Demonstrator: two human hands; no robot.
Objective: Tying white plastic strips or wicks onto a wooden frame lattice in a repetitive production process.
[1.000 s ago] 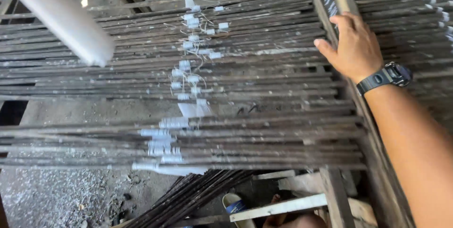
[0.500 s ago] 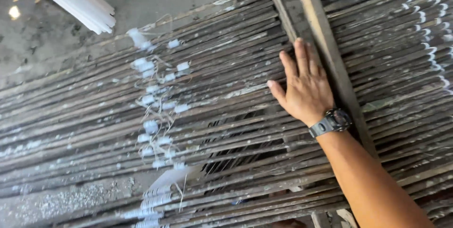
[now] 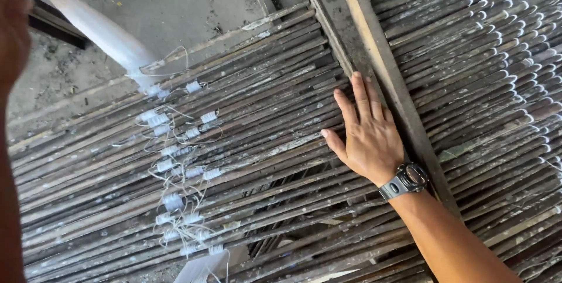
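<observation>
Right hand: fingers flat and spread, released — palm resting on the dark weathered slat rack.
Left hand: blurred — grip cannot be told.
White thread spools: on the slats, well left of the right fingertips.

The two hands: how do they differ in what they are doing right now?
The right hand lies flat and open, palm down on the dark sticks beside the wooden beam; the left hand is raised at the picture's edge, blurred, by a white bundle. The right wrist wears a watch; the left hand's wrist is out of view. Both are bare.
</observation>
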